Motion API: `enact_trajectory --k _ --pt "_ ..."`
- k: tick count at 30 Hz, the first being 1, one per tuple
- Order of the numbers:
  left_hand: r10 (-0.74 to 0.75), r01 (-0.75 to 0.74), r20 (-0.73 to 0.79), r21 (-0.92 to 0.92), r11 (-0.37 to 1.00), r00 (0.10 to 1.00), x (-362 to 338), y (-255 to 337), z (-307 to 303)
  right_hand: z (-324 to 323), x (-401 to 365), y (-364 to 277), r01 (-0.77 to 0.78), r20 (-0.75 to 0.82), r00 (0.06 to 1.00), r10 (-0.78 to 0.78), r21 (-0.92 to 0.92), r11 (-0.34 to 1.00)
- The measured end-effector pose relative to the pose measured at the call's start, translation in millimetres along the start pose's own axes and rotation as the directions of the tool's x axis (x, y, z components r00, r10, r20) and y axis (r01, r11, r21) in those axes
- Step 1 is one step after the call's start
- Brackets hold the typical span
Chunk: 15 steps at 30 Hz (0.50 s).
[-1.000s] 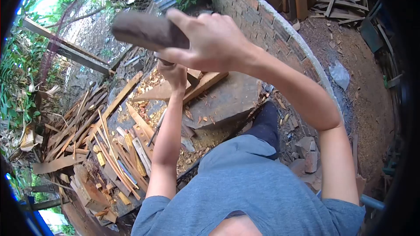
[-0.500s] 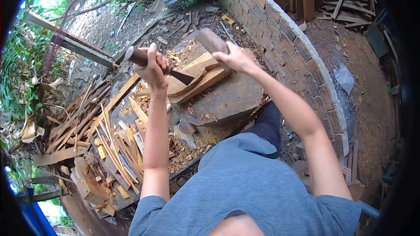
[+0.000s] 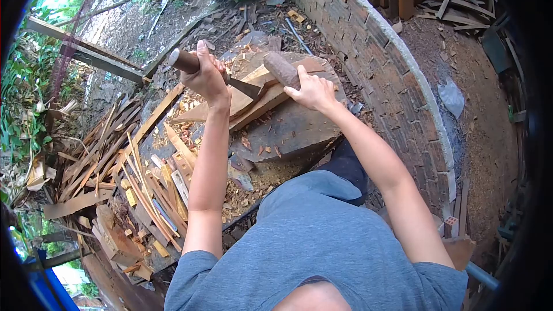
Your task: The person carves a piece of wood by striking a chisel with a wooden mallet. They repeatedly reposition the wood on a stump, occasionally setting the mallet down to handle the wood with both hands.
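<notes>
My left hand (image 3: pixel 206 82) is closed round the handle of a chisel (image 3: pixel 246 87), its flat metal blade pointing right and slightly down. The blade's edge meets a carved piece of wood (image 3: pixel 271 101), though exact contact is hard to make out. In my right hand (image 3: pixel 314 90) is a wooden mallet (image 3: pixel 281 68), a thick rounded club held just right of the blade and above the wood. Beneath the carved piece lies a large wooden block (image 3: pixel 305 129) with reddish chips on it.
A curved brick wall (image 3: pixel 383 69) bounds the right side. Wood strips and offcuts (image 3: pixel 158 196) are heaped at the lower left. Wood chips (image 3: pixel 253 193) cover the ground near my legs. Wire mesh (image 3: pixel 109 8) stands at the far left, and a plastic bag (image 3: pixel 451 98) lies beyond the wall.
My right hand and the mallet have come down and slightly right. My left hand and the chisel have shifted a little right and up in view.
</notes>
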State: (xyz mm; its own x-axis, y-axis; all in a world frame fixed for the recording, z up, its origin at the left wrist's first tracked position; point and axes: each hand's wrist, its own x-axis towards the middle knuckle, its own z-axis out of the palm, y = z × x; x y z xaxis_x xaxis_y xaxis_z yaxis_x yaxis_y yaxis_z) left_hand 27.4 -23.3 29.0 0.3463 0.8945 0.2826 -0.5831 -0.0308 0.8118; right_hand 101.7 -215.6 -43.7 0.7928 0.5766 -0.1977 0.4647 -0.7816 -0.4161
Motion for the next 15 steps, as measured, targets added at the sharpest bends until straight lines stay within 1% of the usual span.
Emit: enact_trajectory --k 2,5,7,11,15 --pt "-0.018 0.018 -0.034 0.008 1.000 0.999 0.3 -1.5 -2.2 1.3 1.4 0.7 0.001 0.009 1.000 -0.001 0.016 1.000" --pt "-0.017 0.017 -0.015 -0.011 1.000 1.000 0.1 -4.1 -4.4 -1.8 0.8 -0.4 -0.002 0.011 1.000 0.001 0.021 1.000" --pt "-0.029 0.030 -0.034 0.019 0.999 0.999 -0.8 -3.5 -4.5 -3.2 -0.9 -0.9 -0.006 0.004 1.000 0.006 0.013 1.000" --pt "-0.030 0.030 -0.025 0.023 0.999 0.999 -0.9 -4.2 -7.3 1.0 1.0 0.4 -0.011 0.004 1.000 0.011 0.025 1.000" --pt "0.035 -0.034 -0.006 0.011 0.999 0.999 -5.7 -5.9 -6.0 -0.9 1.1 -0.6 -0.028 0.021 0.999 0.028 0.039 0.999"
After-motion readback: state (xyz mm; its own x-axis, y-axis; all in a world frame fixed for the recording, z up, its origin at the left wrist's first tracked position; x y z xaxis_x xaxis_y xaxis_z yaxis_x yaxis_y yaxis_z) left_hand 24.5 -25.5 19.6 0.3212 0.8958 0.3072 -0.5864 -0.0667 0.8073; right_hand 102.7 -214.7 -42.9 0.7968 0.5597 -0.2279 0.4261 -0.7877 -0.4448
